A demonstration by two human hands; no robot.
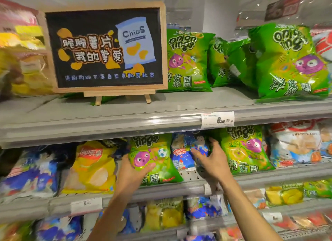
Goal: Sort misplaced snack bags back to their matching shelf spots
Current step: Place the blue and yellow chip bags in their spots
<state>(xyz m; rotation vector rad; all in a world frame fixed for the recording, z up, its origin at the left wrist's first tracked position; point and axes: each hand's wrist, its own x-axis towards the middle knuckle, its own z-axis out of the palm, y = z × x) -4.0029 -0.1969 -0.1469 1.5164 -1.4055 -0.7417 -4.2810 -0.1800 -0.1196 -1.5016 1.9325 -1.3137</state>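
On the middle shelf, my left hand grips the lower left edge of a green onion rings bag, thumb across its front. My right hand holds a blue snack bag that stands just right of it, fingers curled round the bag's right side. Another green onion rings bag stands right of my right hand. A yellow chips bag sits left of my left hand. Three green onion rings bags stand on the top shelf.
A wooden-framed chalkboard chips sign stands on the top shelf with bare shelf in front. A price tag hangs on the top shelf's rail. Blue bags and a shrimp-flakes bag flank the middle shelf; mixed bags fill the lower shelves.
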